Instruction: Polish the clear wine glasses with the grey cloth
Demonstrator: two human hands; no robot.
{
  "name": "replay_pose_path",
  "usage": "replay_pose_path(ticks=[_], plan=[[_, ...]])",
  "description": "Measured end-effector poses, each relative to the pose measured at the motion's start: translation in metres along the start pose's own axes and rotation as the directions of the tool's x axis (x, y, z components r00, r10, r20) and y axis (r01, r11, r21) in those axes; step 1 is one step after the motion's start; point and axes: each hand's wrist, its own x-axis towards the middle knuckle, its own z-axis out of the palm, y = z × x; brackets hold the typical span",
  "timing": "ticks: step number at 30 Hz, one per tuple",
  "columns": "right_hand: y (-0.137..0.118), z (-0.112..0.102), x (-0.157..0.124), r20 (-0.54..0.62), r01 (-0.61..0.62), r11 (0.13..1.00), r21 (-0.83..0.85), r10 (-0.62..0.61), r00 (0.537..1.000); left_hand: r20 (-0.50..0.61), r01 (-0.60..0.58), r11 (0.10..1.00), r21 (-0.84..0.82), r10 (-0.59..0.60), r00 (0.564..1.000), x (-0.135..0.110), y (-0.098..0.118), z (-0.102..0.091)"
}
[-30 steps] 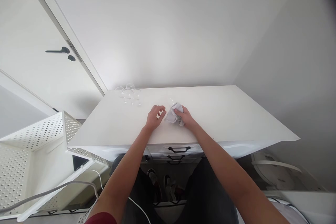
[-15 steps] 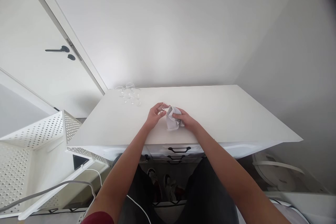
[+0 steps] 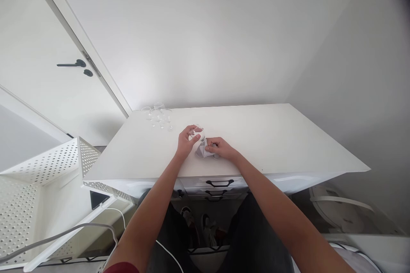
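My left hand [image 3: 187, 140] is curled around a small clear glass [image 3: 196, 131] held just above the white table [image 3: 282, 140]. Right beside it, my right hand [image 3: 218, 148] is closed on a crumpled grey cloth [image 3: 202, 150], pressed against the lower part of the glass. Both hands meet near the middle of the tabletop, slightly left. The glass is mostly hidden by fingers and cloth.
Several clear stemmed glasses [image 3: 157, 115] stand at the table's back left corner. Drawers with black handles [image 3: 218, 183] sit under the front edge. A white perforated metal rack [image 3: 45, 166] is at left, a door with a black handle [image 3: 74, 64] behind it, and a round white appliance [image 3: 339, 211] lower right.
My right hand with the cloth has slid lower and closer to the left hand, bunching the cloth under the glass. My left hand has lifted the glass slightly.
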Motion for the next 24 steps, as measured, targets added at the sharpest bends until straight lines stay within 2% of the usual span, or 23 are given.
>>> replay_pose_path(ticks=[3, 8, 10, 12, 15, 17, 19, 22, 24], plan=[[-0.001, 0.002, 0.001, -0.055, -0.076, 0.995, 0.067, 0.079, 0.995, 0.032, -0.017, 1.000, -0.010, 0.018, 0.999, 0.000, 0.003, 0.001], [0.000, 0.004, 0.002, -0.016, -0.070, 0.997, 0.031, 0.070, 0.997, 0.094, -0.004, 0.996, -0.092, 0.013, 0.995, -0.001, 0.004, 0.001], [0.001, 0.001, 0.001, 0.027, -0.160, 0.976, 0.148, 0.158, 0.987, 0.136, 0.023, 0.987, -0.159, -0.002, 0.991, -0.002, 0.003, 0.001], [0.002, -0.004, -0.001, 0.052, -0.263, 0.918, 0.296, 0.259, 0.964, 0.190, 0.043, 0.977, -0.211, -0.002, 0.982, -0.002, 0.002, 0.000], [0.002, -0.009, -0.002, 0.062, -0.276, 0.893, 0.355, 0.272, 0.960, 0.229, 0.047, 0.969, -0.242, 0.010, 0.973, -0.001, 0.001, 0.000], [0.001, -0.008, -0.001, 0.020, -0.188, 0.945, 0.270, 0.189, 0.982, 0.192, 0.042, 0.972, -0.232, 0.004, 0.981, 0.001, 0.000, -0.001], [0.001, -0.002, 0.003, -0.115, -0.087, 0.993, 0.083, 0.096, 0.989, 0.122, 0.042, 0.985, -0.167, -0.021, 0.992, 0.002, -0.001, -0.001], [0.002, 0.008, 0.006, -0.330, -0.048, 0.968, -0.246, -0.037, 0.943, 0.033, 0.051, 0.998, -0.043, -0.049, 0.998, 0.003, -0.002, 0.000], [0.003, 0.011, 0.006, -0.349, -0.055, 0.948, -0.315, -0.062, 0.935, 0.021, 0.055, 0.998, -0.034, -0.054, 0.998, 0.002, -0.002, 0.000]])
